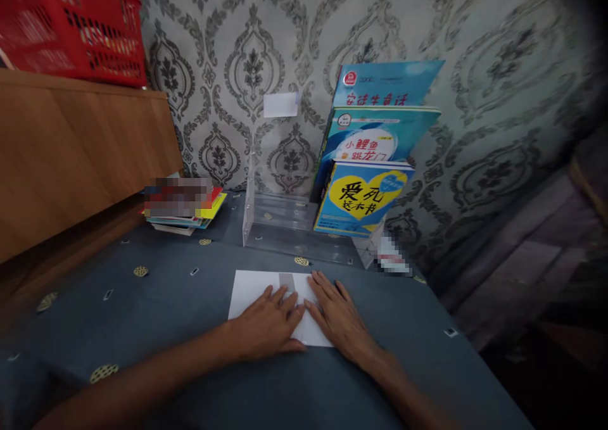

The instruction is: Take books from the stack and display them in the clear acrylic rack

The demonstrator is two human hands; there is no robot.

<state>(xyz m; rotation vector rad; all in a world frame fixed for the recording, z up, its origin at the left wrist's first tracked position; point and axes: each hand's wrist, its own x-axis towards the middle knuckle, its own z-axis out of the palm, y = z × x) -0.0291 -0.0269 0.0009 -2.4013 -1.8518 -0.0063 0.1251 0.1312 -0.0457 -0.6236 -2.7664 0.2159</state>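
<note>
A white rectangular sheet or thin booklet (247, 290) with a grey strip (287, 282) near its middle lies on the patterned dark cloth. My left hand (268, 325) rests palm down over its lower middle, fingers stretched out and partly on the strip. On the right side, my right hand (344, 322) lies flat across the edge of the white item, fingers extended. The hands are close together, and both press or rest on it without gripping. Much of the white surface is hidden beneath them.
Behind stands a clear acrylic rack (285, 243) with a white label (280, 104). It holds a blue-and-yellow book (361, 199) and teal books (380, 120). Stacked books (180, 208) lie left, near a wooden cabinet (80, 164) bearing a red basket (104, 37).
</note>
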